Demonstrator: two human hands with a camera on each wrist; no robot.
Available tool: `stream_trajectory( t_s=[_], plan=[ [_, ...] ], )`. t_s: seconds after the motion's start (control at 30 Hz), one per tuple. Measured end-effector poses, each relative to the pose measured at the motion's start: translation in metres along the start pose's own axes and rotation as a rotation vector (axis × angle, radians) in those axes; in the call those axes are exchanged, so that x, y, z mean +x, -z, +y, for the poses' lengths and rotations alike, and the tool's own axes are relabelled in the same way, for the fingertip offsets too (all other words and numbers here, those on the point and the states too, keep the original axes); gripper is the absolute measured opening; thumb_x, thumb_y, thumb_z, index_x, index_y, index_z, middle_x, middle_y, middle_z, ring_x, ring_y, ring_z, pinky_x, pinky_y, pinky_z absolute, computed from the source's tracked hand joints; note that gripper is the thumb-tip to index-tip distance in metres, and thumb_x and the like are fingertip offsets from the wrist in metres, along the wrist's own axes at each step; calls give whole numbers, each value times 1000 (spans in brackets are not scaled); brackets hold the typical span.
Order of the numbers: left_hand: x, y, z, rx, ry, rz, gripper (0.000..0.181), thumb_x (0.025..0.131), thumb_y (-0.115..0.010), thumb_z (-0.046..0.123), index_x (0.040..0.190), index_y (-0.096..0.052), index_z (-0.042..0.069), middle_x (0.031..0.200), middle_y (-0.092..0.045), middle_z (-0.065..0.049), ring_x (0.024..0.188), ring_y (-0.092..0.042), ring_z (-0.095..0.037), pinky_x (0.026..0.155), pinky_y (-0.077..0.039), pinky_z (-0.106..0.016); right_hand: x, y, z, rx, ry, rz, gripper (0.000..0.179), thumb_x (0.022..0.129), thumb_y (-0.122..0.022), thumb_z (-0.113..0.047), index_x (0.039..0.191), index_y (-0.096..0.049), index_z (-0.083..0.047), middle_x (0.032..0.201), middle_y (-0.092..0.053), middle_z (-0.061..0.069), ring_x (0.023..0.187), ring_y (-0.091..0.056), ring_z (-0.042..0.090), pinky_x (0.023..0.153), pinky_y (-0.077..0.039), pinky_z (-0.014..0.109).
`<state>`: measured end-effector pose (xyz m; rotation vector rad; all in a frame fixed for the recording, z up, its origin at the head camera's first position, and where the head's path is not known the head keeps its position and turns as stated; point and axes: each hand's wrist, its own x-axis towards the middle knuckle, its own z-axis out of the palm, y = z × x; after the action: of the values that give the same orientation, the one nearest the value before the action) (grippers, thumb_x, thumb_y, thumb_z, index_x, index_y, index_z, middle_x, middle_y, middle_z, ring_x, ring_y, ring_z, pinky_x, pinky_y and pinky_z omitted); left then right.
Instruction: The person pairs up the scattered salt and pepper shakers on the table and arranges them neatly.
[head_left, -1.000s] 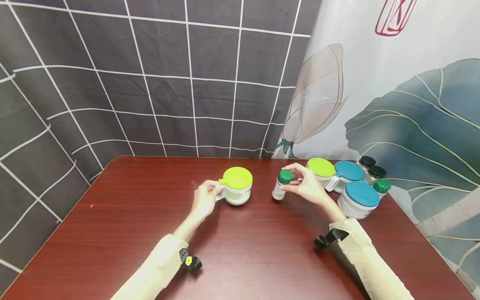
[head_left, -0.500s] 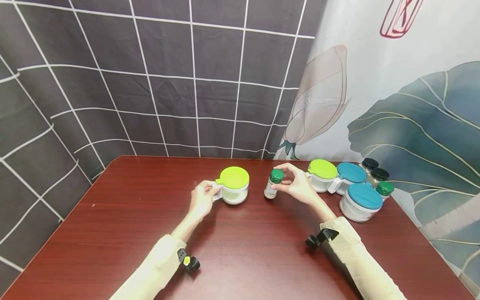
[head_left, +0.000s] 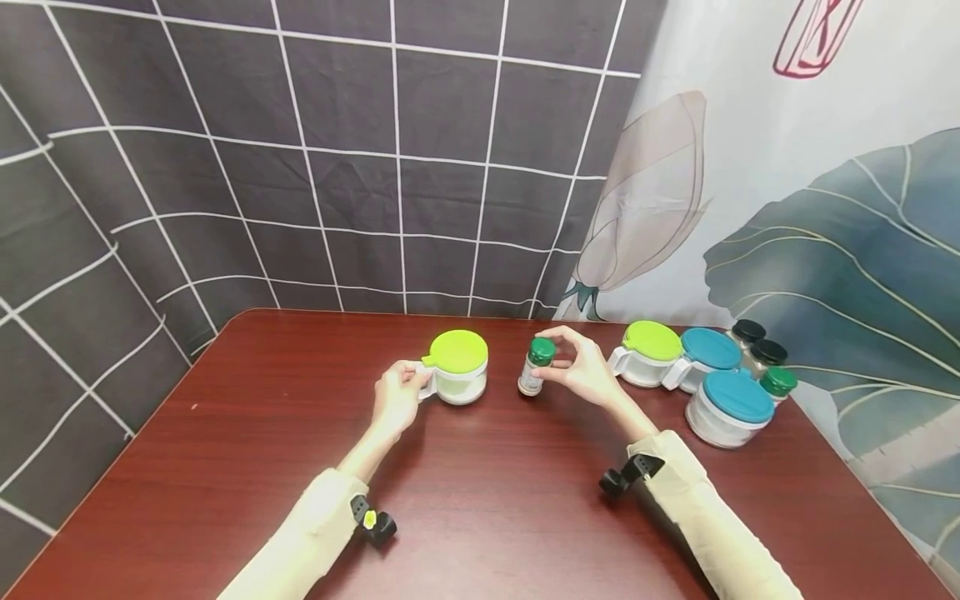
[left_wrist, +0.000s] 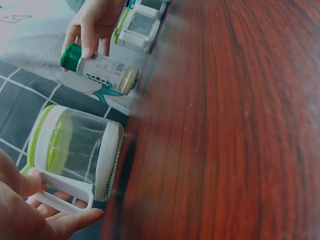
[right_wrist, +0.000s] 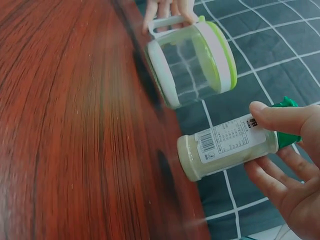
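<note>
My left hand (head_left: pixel 396 398) grips the clear seasoning jar (head_left: pixel 461 381) by its white handle (left_wrist: pixel 67 184). The thumb bears on the handle close to the lime-green lid (head_left: pixel 459 350), and the other fingers reach round it, drawn in about as far as that slim loop allows. The jar is roughly upright toward the far side of the reddish wooden table (head_left: pixel 480 508); going by the shadows in the wrist views, I think its base is just off the surface. It looks empty, so I expect it to be light and stiff, with walls too smooth to trust (glass or plastic, I can't tell, so I'd treat it as breakable). The handle seems the right hold, though the weight will hang to one side.

My right hand (head_left: pixel 585 375) pinches a spice shaker bottle (head_left: pixel 534 371), near the jar but not touching it. My thumb presses the label (right_wrist: pixel 230 139) just below the green cap (head_left: pixel 542 350), with fingers on the opposite side, parted only by the bottle's narrow width. Pale powder shows at its base. I judge it rigid, light and a little slick; holding high, just under the cap, should suit it, provided I don't let the bottom swing.
</note>
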<state>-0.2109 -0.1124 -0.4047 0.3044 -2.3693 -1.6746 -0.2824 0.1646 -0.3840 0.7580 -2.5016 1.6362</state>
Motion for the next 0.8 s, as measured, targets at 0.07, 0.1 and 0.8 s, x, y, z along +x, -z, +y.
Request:
stream_trajectory(
  t_s=[0.07,0.1,0.8],
  plan=[
    [0,1,-1,0,4,6,20,91,-62,13,104,-66,-1,107,-70,-23,95,-68,-29,70,-55,-25,1,-3,-2,9,4,-10,54,71,-80,4,120,-58,5,108,-64,22,87,-68,13,84,-56,36],
    [1,2,-2,-2,3,9,20,91,-62,13,104,-66,-2,107,-70,-23,95,-68,-29,70,-55,-25,2,-5,-4,19,7,-17,54,71,-79,6,120,-57,7,109,-64,24,88,-68,17,85,-56,38],
    [4,10,-9,6,10,90,22,90,-63,16,105,-66,-1,105,-71,-22,97,-67,-29,71,-46,-20,17,-29,-2,120,-1,-30,52,72,-80,3,120,-60,1,110,-63,23,90,-67,11,86,-56,38]
  ],
)
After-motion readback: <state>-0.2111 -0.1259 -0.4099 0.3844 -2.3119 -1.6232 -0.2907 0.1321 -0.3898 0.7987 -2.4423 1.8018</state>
